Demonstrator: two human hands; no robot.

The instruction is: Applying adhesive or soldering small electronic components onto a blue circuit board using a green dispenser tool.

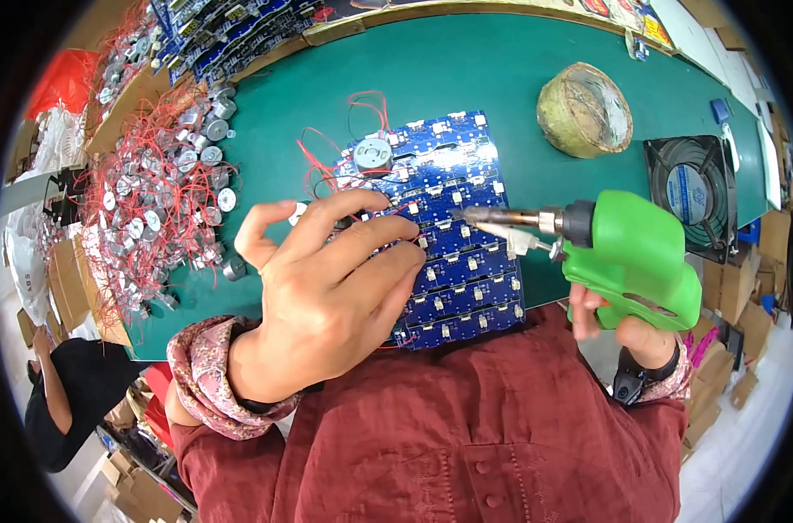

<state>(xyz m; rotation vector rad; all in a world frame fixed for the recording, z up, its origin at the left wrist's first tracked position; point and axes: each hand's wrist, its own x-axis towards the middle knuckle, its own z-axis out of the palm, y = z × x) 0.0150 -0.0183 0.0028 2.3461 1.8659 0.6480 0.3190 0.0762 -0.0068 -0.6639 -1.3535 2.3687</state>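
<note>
Right grip [645, 338] clasps soldering gun [640, 235], barrel [517, 218] leftward over board [457, 301]; left grip [327, 283] nearer board, hold not discernible.

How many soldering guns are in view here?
1: the green soldering gun, gripped in the person's right hand, its tip over the blue circuit boards. Clutter around the bench could hide others.

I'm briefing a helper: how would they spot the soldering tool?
On the green table, find the panel of blue circuit boards. At its right, the right hand grips the soldering tool, metal tip pointing left over the boards. Its bright green body sets it apart from the black fan nearby.
</note>
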